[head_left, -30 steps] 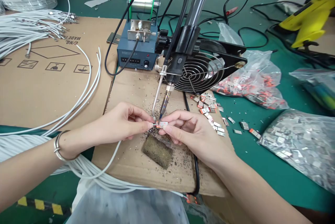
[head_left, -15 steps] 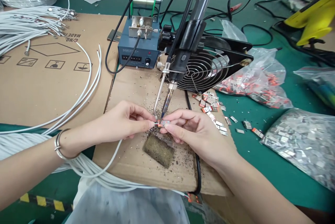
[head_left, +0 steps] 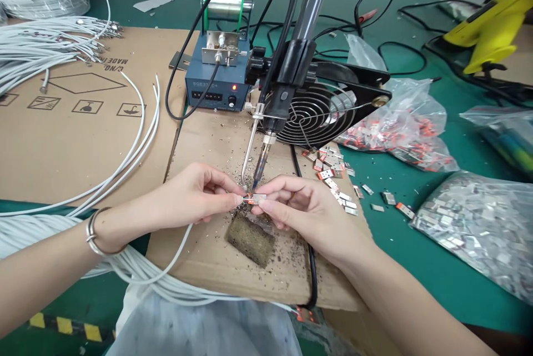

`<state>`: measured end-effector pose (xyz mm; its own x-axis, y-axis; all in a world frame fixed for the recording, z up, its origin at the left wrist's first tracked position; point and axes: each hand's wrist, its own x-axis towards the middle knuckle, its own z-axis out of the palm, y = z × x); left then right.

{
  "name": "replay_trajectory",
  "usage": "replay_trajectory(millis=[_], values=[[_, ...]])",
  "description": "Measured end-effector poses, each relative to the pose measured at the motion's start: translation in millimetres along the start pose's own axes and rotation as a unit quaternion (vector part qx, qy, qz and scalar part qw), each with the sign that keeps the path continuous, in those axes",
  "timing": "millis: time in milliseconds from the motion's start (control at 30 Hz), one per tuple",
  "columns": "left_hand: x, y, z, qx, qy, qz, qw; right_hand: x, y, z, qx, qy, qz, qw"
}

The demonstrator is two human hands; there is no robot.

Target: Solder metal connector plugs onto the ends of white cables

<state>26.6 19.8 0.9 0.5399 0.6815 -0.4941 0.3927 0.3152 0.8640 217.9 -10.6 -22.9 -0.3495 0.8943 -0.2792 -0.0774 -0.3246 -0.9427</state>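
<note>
My left hand pinches the end of a white cable, which trails down from under the palm. Between the thumb and fingers of my right hand is a small USB connector, silver with an orange part. Cable end and connector meet right under the tip of a soldering iron clamped on a stand. Beside the iron, a thin metal solder feed tube points at the same spot. My fingertips partly hide the joint. Just below lies a worn brownish sponge.
A blue solder feeder carries a solder spool at the back. Behind the iron stands a fan. Loose connectors and a bag of metal shells lie right. White cables are bundled left on cardboard.
The red light on the solder feeder has come on. The whole view has shifted slightly; both hands keep their pinch at the iron tip.
</note>
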Motion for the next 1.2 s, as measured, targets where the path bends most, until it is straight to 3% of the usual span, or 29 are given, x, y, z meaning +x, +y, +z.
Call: replay_trajectory(millis=[533, 1200], values=[[1.6, -1.3, 0.3, -0.006, -0.006, 0.008, 1.0, 0.5, 1.4, -3.3, 0.021, -0.011, 0.001, 1.0], [-1.0, 6.2, 0.4, 0.011, -0.009, -0.029, 0.999, 1.3, -0.6, -1.4, 0.017, -0.002, 0.002, 1.0]])
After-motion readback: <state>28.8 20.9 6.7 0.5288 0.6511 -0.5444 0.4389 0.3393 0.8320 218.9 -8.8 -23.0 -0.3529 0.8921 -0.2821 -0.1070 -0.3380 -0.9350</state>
